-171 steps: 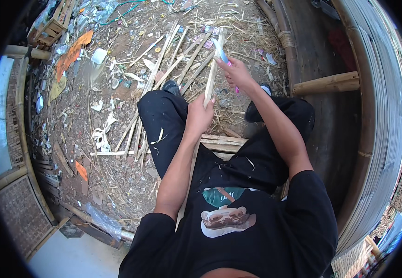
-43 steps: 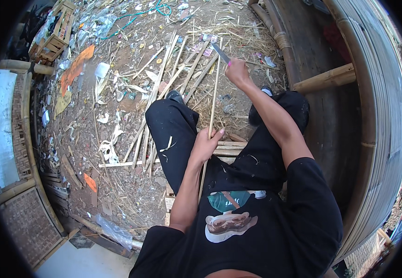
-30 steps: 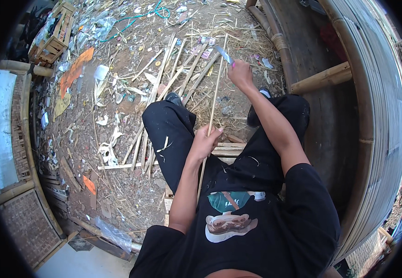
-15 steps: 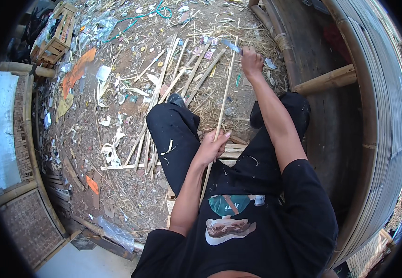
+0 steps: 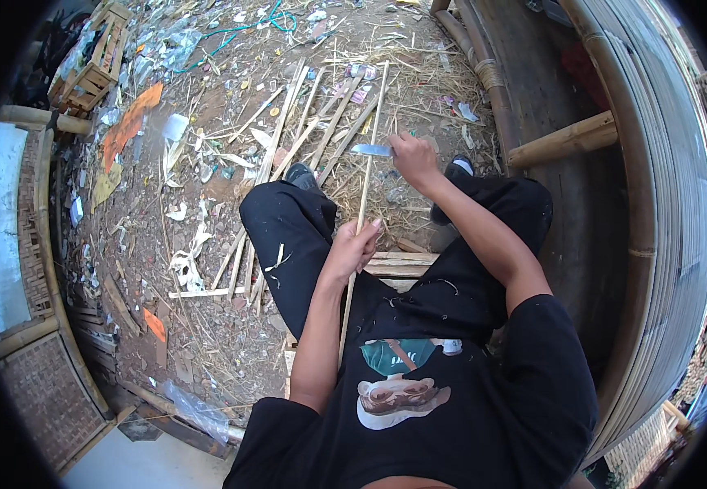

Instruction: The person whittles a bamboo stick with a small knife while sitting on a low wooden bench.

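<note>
A thin pale strip [image 5: 365, 186] is being pinched between the thumb and curled fingers of the left hand [image 5: 352, 248], its long axis being aimed from beside the lap outward over the littered ground [image 5: 231, 350], leaning slightly right. By the right hand [image 5: 413, 159], folded into a fist, a knife [image 5: 372, 150] is being gripped to the right of the strip, nearer its far end than the left hand. The knife is being pointed leftward, crosswise over the strip, nearly square to its length; whether contact is being made cannot be told.
</note>
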Available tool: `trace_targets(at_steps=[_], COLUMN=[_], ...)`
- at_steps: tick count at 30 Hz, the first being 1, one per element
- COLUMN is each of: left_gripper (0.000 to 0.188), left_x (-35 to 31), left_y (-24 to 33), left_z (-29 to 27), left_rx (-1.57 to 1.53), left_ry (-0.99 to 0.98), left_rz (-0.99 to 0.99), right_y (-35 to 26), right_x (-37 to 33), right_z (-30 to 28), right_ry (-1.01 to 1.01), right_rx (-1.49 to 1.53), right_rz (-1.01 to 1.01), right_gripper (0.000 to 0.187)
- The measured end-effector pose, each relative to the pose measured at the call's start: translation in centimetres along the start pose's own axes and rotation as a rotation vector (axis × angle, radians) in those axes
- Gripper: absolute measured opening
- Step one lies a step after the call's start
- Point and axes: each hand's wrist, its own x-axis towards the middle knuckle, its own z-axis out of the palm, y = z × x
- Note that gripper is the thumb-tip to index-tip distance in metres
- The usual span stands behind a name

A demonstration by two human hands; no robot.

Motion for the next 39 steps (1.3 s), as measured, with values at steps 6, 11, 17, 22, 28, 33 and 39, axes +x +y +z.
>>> trace_targets(at_steps=[6, 11, 17, 22, 28, 33, 39], left_gripper=[0.038, 0.042, 0.042, 0.040, 0.040, 0.041, 0.048], left_x=[0.5, 0.1, -0.8, -0.6, -0.7, 0.4, 0.1], left_y=[-0.2, 0.4, 1.3, 0.8, 0.6, -0.2, -1.0], left_z=[-0.3, -0.5, -0.3, 2.5, 2.9, 2.1, 1.0], left_rx=[0.085, 0.147, 0.231, 0.751, 0.837, 0.844, 0.784], left_ry=[0.040, 0.022, 0.080, 0.375, 0.393, 0.352, 0.352], left_rz=[0.020, -0.037, -0.097, 0.091, 0.054, 0.041, 0.054], right_y=[2.6, 3.7, 3.9, 5.1, 5.1, 5.6, 3.4], right_x=[1.5, 3.1, 6.2, 8.1, 8.1, 7.4, 5.8], right_z=[-4.7, -6.4, -5.6, -3.2, -0.4, 2.9, 4.5], right_ry=[-0.446, -0.339, -0.197, -0.091, -0.015, 0.016, -0.059], right_rx=[0.589, 1.253, 0.651, 0.566, 0.563, 0.525, 0.638], right_rz=[0.589, 0.564, 0.387, 0.411, 0.455, 0.500, 0.497], right_gripper=[0.026, 0.035, 0.035, 0.031, 0.033, 0.034, 0.036])
